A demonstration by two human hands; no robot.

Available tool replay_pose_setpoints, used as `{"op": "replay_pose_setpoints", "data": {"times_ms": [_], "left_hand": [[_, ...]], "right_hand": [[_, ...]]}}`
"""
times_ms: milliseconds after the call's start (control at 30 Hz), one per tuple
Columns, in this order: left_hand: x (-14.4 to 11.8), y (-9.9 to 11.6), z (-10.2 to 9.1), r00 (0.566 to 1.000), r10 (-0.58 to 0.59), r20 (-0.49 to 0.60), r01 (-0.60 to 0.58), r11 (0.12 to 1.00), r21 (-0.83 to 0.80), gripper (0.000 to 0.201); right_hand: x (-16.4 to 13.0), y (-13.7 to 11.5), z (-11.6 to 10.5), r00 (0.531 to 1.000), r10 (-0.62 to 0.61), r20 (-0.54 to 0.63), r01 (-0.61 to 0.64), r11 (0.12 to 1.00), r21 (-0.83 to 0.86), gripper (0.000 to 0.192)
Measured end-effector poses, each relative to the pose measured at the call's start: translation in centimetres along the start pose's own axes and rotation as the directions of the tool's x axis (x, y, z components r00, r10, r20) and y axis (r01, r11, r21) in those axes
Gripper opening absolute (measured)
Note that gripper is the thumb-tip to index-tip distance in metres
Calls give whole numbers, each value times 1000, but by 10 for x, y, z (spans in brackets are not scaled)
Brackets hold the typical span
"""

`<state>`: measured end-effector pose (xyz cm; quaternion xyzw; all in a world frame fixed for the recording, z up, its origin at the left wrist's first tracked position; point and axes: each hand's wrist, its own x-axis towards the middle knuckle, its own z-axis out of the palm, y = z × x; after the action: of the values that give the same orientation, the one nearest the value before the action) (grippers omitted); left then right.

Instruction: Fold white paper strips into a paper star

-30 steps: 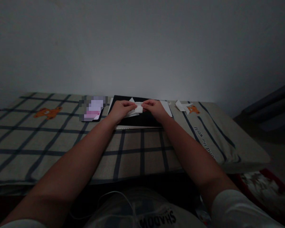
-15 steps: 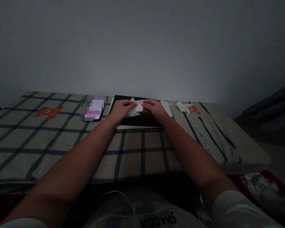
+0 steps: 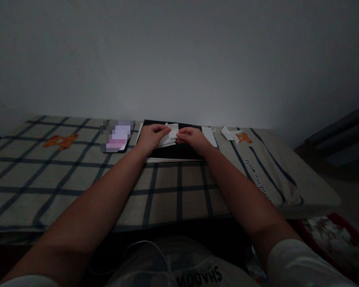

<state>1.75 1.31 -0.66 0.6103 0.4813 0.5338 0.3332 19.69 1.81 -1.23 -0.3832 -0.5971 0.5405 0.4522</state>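
Note:
A small white piece of paper (image 3: pixel 173 129) is held up between my two hands. My left hand (image 3: pixel 152 137) pinches its left side between thumb and fingers. At its lower right edge, my right hand (image 3: pixel 193 138) has its fingertips closed on the paper. More white paper (image 3: pixel 166 142) lies just below, partly covered by my left hand. Beneath both hands is a black notebook (image 3: pixel 179 152), with white sheets showing along its left and front edges.
To the left lies a phone (image 3: pixel 119 137) with a lit, partly blurred screen. A folded white paper (image 3: pixel 229 134) rests on the right of the checked tablecloth (image 3: pixel 179 179). A white sheet (image 3: pixel 210 136) sticks out beside the notebook. The wall (image 3: pixel 179 59) stands behind.
The paper in my hands has turned and shifted slightly left. My right hand has moved from its right side down to the lower right edge.

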Motion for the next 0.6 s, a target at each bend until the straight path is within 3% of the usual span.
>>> {"op": "replay_pose_setpoints", "data": {"times_ms": [267,433,600], "left_hand": [[1,2,0,1000,-26,-6,25,1000,-10,27],[5,-2,-2,994,-110,-23,108,991,-74,31],[6,-3,-3,979,-200,47,204,969,-139,32]], "right_hand": [[0,-1,1,999,-34,-12,34,999,-28,19],[-1,-2,1,984,-170,-53,168,985,-38,29],[-1,0,-2,967,-254,-9,248,949,-194,25]]}}
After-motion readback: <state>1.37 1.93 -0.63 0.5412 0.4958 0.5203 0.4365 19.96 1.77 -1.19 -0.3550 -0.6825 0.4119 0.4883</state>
